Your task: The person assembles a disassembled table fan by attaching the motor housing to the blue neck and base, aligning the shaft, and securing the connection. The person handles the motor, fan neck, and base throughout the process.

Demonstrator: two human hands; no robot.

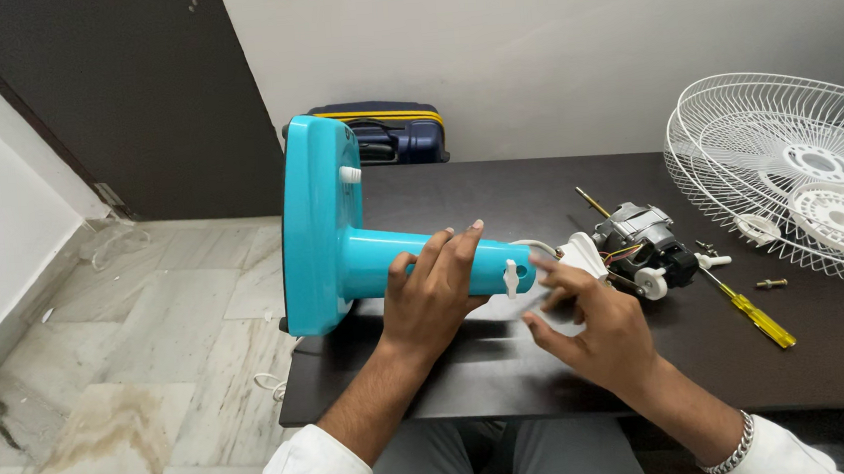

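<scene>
Head camera view, looking down at a dark bench (514,380). Lying on its side is a turquoise fan stand (343,248), its flat base toward the left bench edge and its round column pointing right. The left hand (432,296) is closed around the column from above, fingers curled over it. The right hand (595,329) is half open, fingers spread, fingertips (545,267) just beside a white knob (511,277) at the column's end. A bare fan motor (643,240) with wires lies just beyond. A yellow-handled screwdriver (754,311) lies to the right, near a white wire fan guard (799,177). Behind the bench stands a navy suitcase (389,134) with yellow trim.
</scene>
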